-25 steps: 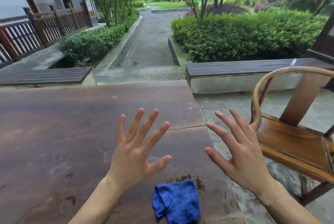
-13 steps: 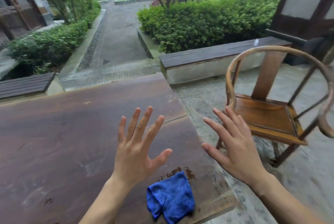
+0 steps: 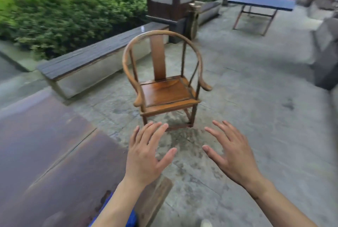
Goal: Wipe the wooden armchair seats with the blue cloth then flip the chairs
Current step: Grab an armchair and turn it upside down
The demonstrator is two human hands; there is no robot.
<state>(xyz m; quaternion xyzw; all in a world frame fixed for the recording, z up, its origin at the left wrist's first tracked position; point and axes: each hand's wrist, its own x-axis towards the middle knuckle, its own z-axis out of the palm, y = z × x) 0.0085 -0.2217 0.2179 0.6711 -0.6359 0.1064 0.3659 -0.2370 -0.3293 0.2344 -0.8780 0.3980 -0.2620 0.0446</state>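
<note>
A dark wooden surface (image 3: 45, 153) carries the blue cloth (image 3: 108, 197), mostly hidden under the forearm, as the left hand (image 3: 144, 157) and right hand (image 3: 232, 155) hover empty with fingers spread before an upright wooden armchair (image 3: 164, 89) on stone paving.

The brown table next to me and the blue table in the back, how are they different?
The brown table has a dark, reddish wooden top with wet-looking marks; the blue table has a flat blue top. The brown one lies close at the left; the blue one stands far off, showing thin legs. Both stand outdoors on the paved floor.
</note>
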